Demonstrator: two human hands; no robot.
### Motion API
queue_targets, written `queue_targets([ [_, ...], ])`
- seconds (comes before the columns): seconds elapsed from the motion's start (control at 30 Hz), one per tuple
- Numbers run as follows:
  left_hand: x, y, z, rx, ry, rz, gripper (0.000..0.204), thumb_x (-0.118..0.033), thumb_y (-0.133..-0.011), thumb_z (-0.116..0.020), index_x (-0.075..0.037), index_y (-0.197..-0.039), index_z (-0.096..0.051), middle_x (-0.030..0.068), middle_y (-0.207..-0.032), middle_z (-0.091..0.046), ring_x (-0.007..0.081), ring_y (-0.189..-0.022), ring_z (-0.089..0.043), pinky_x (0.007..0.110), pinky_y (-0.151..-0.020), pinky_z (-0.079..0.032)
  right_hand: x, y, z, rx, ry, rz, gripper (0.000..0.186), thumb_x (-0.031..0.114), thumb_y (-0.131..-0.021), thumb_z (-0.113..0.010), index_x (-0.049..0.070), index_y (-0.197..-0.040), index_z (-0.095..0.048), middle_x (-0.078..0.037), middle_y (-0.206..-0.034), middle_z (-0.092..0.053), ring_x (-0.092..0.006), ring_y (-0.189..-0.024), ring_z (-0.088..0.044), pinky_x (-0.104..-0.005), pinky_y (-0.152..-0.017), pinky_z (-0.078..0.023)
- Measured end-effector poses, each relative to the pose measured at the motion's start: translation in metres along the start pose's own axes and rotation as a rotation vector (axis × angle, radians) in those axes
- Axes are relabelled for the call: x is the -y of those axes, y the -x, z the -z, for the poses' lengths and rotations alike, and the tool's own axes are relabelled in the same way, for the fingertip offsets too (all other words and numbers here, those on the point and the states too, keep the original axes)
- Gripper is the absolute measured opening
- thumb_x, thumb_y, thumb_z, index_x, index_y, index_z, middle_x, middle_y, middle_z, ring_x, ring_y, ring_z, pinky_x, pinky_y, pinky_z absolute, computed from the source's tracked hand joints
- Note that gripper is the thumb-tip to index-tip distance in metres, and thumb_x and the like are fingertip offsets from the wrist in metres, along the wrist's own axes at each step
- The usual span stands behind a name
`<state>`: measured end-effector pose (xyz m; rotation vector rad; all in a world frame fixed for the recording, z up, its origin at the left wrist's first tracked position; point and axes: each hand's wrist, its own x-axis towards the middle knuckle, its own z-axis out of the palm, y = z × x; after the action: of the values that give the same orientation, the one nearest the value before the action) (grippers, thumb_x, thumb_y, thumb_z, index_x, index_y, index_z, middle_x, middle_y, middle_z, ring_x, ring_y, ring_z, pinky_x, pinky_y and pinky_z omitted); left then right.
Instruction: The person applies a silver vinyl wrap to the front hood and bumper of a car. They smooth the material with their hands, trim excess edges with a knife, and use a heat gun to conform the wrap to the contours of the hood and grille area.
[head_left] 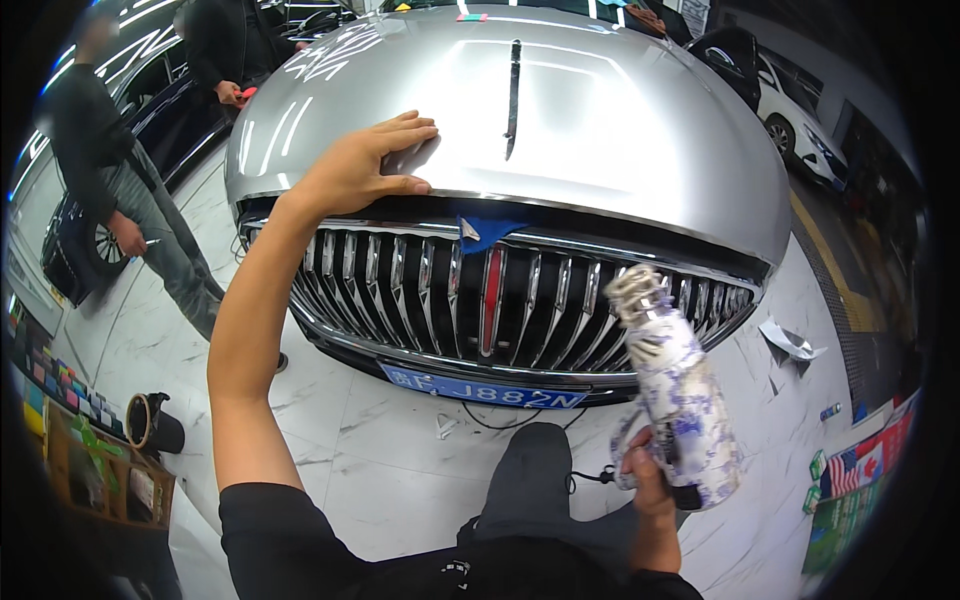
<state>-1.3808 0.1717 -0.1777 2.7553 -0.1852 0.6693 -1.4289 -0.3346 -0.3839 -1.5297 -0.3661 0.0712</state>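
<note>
A car workshop: silver car (560, 110), other cars, marble floor (390, 470).

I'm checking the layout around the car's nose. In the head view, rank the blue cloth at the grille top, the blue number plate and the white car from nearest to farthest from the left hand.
The left hand lies flat on the silver bonnet edge.
1. Blue cloth, just to its right, at the grille top.
2. Blue number plate, lower, under the grille.
3. White car, far right background.

spray bottle (672, 390) nozzle blurred, right hand (645, 478) partly hidden behind bottle
</note>
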Motion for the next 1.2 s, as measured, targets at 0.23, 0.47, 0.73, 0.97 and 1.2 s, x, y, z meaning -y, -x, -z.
queue_targets([
  [0.23,0.011,0.012,0.007,0.022,-0.094,-0.052,0.070,-0.030,-0.090,-0.084,-0.013,-0.154,-0.059,0.0111,-0.164,-0.052,0.0321,-0.159,-0.037,0.046,-0.130,-0.033,-0.010,-0.010,-0.031,0.402,0.606,0.544,0.052,0.025,-0.105,-0.063,0.004,-0.151,-0.052,-0.015,-0.154,-0.050,-0.0270,-0.140,-0.045,-0.0452,-0.112,-0.042],
  [0.47,0.016,0.021,0.012,0.029,-0.063,0.061,0.071,-0.035,-0.089,-0.082,-0.019,-0.155,-0.059,0.0072,-0.166,-0.050,0.0296,-0.160,-0.034,0.046,-0.131,-0.033,-0.032,-0.003,0.058,0.129,0.109,-0.015,0.041,0.024,-0.096,-0.072,0.000,-0.127,-0.060,-0.014,-0.119,-0.060,-0.0205,-0.092,-0.057,-0.0356,-0.077,-0.048],
  [0.73,0.020,0.041,-0.012,-0.168,-0.153,0.024,0.059,-0.032,-0.096,-0.077,-0.016,-0.151,-0.062,0.0108,-0.161,-0.055,0.0316,-0.155,-0.043,0.045,-0.127,-0.039,-0.023,-0.016,0.015,0.148,-0.104,0.016,0.041,0.026,-0.095,-0.072,0.001,-0.125,-0.059,-0.013,-0.114,-0.062,-0.0224,-0.085,-0.059,-0.0368,-0.074,-0.046],
  [0.97,0.029,0.061,-0.013,-0.273,-0.304,-0.044,0.048,-0.032,-0.099,-0.073,-0.017,-0.145,-0.068,0.0101,-0.151,-0.064,0.0309,-0.146,-0.055,0.042,-0.120,-0.048,-0.020,-0.016,-0.061,0.399,0.491,0.494,0.042,0.021,-0.100,-0.068,0.006,-0.139,-0.063,-0.009,-0.127,-0.065,-0.0247,-0.110,-0.060,-0.0403,-0.095,-0.046],
  [1.2,0.044,0.060,-0.003,-0.250,-0.384,-0.151,0.042,-0.035,-0.100,-0.070,-0.019,-0.139,-0.073,0.0067,-0.147,-0.068,0.0298,-0.137,-0.063,0.041,-0.112,-0.055,-0.010,-0.006,-0.045,0.131,0.088,0.173,0.036,0.028,-0.097,-0.069,-0.001,-0.118,-0.063,-0.008,-0.101,-0.063,-0.0139,-0.071,-0.061,-0.0310,-0.064,-0.051],
])
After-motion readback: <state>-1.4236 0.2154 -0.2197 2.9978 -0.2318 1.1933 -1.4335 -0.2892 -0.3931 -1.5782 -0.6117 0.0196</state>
